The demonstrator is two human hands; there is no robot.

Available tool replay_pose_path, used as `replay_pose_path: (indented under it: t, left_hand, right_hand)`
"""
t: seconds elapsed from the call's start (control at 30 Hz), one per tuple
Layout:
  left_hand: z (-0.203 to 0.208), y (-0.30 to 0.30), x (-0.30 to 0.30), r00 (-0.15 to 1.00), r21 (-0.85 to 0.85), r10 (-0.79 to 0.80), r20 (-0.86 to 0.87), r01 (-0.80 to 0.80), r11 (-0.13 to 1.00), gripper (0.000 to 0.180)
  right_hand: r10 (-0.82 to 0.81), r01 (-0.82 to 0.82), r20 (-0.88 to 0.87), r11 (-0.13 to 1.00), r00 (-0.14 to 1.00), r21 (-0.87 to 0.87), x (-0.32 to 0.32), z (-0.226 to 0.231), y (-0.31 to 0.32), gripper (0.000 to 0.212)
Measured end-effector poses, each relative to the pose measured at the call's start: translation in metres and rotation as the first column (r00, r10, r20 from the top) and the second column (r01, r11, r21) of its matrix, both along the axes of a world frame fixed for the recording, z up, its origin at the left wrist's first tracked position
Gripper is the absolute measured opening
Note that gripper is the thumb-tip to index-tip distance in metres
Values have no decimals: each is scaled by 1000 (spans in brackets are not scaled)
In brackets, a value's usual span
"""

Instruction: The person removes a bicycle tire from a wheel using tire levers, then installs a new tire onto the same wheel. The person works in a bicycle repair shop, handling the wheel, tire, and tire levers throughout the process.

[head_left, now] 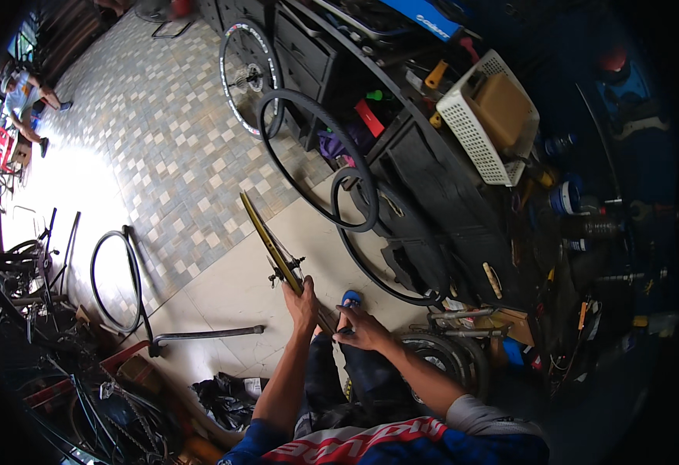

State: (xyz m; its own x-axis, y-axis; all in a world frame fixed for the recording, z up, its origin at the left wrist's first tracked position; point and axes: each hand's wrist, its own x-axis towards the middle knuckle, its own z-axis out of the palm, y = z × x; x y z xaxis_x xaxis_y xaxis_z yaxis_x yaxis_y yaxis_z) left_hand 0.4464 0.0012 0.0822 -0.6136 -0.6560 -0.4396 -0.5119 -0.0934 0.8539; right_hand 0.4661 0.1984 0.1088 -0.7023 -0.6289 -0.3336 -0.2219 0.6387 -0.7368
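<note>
In the head view, my left hand is clamped around the rim of a bare bicycle wheel, which I hold up in front of my legs. The wheel is turned nearly edge-on to me, so its yellow outer channel shows, slanting from the upper left down toward my knees, and the hub's axle pokes out on both sides just beyond my left hand. My right hand is at the wheel's near end, thumb and fingers partly spread; I cannot tell whether they grip the rim or only brush it. Below, one of my feet shows in a blue sandal on the pale floor. Ahead and to the right, a black tyre leans in front of a dark cabinet, with a second black tyre looping below it, nearer me. Farther off, a wheel with a white rim stands against the cabinet. On the right, a white basket holds a brown box. On my left, a curved black tube is on the floor, bicycle parts crowd the edge, and a black plastic bag lies near my left forearm. At the far upper left, another person sits by some bicycles.
</note>
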Motion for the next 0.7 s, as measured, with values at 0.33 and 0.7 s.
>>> replay_pose_path:
  t: [0.33, 0.7]
  left_hand:
    - [-8, 131, -8, 925, 312, -358, 128, 305, 900, 46]
    - [-44, 244, -7, 890, 761, -453, -49, 327, 560, 46]
  right_hand:
    - [-400, 363, 112, 897, 910, 252, 28, -19, 92, 42]
    - [-527, 413, 89, 750, 845, 516, 30, -51, 221, 35]
